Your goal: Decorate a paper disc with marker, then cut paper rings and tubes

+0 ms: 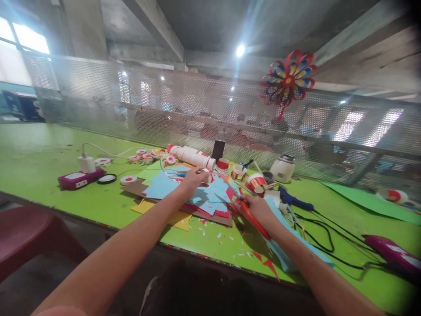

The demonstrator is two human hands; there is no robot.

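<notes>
My right hand (pixel 258 210) is closed around a pair of scissors (pixel 259 227) with red-orange handles. Their blades point away to the upper left, towards my other hand. My left hand (pixel 194 181) pinches a small white piece (pixel 207 177), partly hidden by the fingers, above a pile of coloured sheets. Light blue paper (pixel 171 186) lies on top of that pile, with red, brown and yellow sheets (pixel 177 219) showing underneath. Small white and red scraps (pixel 219 235) are scattered on the green table (pixel 204 245) between my arms.
Behind the pile lie a stack of white cups (pixel 192 156), a phone (pixel 218 150) and several cut cups (pixel 239 172). A blue glue gun (pixel 296 199) with black cords rests at right. Purple power strips (pixel 80 179) sit at both sides. A paper flower (pixel 289 81) stands against the mesh partition (pixel 184 101).
</notes>
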